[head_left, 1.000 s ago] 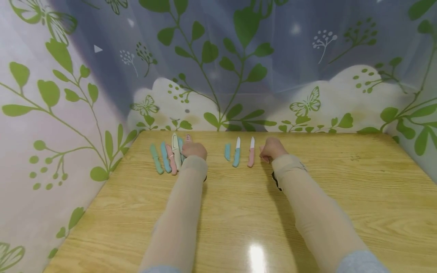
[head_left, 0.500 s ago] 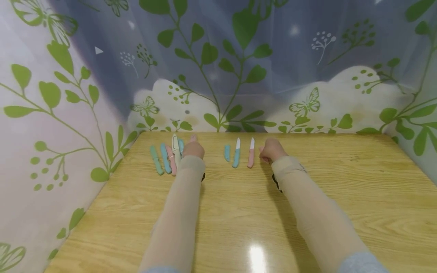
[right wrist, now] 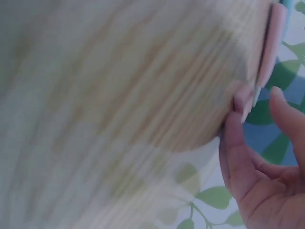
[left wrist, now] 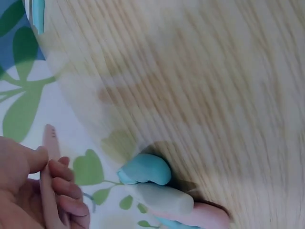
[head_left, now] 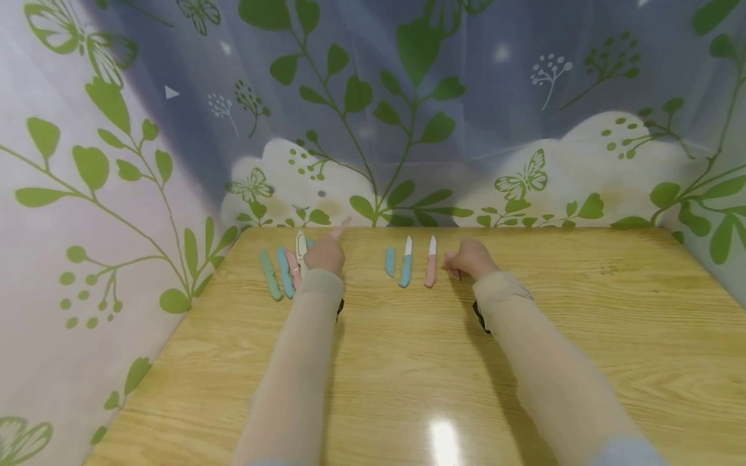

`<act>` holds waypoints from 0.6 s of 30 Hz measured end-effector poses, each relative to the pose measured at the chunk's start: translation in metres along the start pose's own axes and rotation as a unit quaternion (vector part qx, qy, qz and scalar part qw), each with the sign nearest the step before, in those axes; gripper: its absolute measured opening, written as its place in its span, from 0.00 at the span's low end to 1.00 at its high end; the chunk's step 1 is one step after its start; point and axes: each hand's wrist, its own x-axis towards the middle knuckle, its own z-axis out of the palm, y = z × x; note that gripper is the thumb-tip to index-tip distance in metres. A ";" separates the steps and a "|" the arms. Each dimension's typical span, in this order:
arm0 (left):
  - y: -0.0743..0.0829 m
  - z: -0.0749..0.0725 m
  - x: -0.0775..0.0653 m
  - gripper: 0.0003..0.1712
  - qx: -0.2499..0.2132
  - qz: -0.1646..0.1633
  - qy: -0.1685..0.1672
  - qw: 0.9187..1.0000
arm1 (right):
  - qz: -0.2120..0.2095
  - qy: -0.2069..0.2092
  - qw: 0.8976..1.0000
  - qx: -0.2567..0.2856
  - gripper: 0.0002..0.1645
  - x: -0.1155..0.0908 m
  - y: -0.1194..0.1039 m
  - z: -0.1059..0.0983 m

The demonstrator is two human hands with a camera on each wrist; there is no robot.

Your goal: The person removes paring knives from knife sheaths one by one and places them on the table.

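Note:
My left hand [head_left: 326,257] grips a pink peeler [left wrist: 51,143]. Thumb and curled fingers hold its handle in the left wrist view, and the ridged end points up and away in the head view. My right hand [head_left: 474,257] is low over the table, fingertips at a small pink sheath [head_left: 451,260]; the right wrist view shows the thumb apart from it. Left of that sheath lie a pink knife [head_left: 430,265] and a blue knife [head_left: 405,265], white blades bare and pointing away. A blue sheath [head_left: 390,262] lies beside the blue knife.
Left of my left hand lie several handled tools: a green knife [head_left: 270,275], a blue one [head_left: 284,272], a pink one [head_left: 293,266] and a cream one [head_left: 301,246], partly hidden by the hand. A leaf-patterned curtain [head_left: 373,97] borders the wooden table [head_left: 408,362].
My left hand has lifted the pink peeler from beside the row, its ridged end now farther right and tilted. The right hand stays near the pink sheath. Both bare knives lie still.

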 end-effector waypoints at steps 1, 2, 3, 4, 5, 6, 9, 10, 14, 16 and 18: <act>-0.002 0.001 0.001 0.18 0.008 0.010 0.009 1.000 | 0.003 -0.005 1.000 -0.001 0.24 -0.002 0.001 -0.001; -0.003 0.001 0.001 0.18 0.020 0.022 0.016 0.999 | 0.006 -0.011 1.000 -0.008 0.26 -0.004 0.003 -0.003; -0.005 0.002 0.002 0.18 0.034 0.035 0.021 0.999 | 0.011 -0.017 1.000 -0.019 0.28 -0.006 0.004 -0.005; -0.005 0.002 0.003 0.18 0.043 0.049 0.028 0.997 | 0.015 -0.024 0.999 -0.030 0.30 -0.008 0.006 -0.009; -0.005 0.002 0.003 0.19 0.054 0.061 0.032 0.996 | 0.021 -0.033 0.999 -0.033 0.32 -0.009 0.008 -0.012; -0.005 0.000 0.002 0.19 0.056 0.072 0.030 0.995 | 0.025 -0.041 0.998 -0.033 0.36 -0.011 0.009 -0.016; -0.003 -0.003 -0.004 0.21 0.038 0.107 0.026 0.993 | 0.023 -0.060 0.998 -0.023 0.47 -0.016 0.014 -0.025; -0.001 -0.004 -0.008 0.22 0.033 0.123 0.023 0.992 | 0.022 -0.063 0.998 -0.020 0.50 -0.018 0.015 -0.028; 0.010 -0.007 -0.029 0.24 0.025 0.201 0.018 0.979 | 0.008 -0.041 0.998 -0.046 0.57 -0.028 0.015 -0.037; 0.017 -0.008 -0.040 0.24 0.020 0.236 0.016 0.971 | -0.004 -0.019 0.998 -0.066 0.59 -0.035 0.012 -0.041; 0.023 -0.009 -0.050 0.24 0.003 0.263 0.017 0.965 | -0.028 0.001 0.997 -0.077 0.59 -0.040 0.009 -0.043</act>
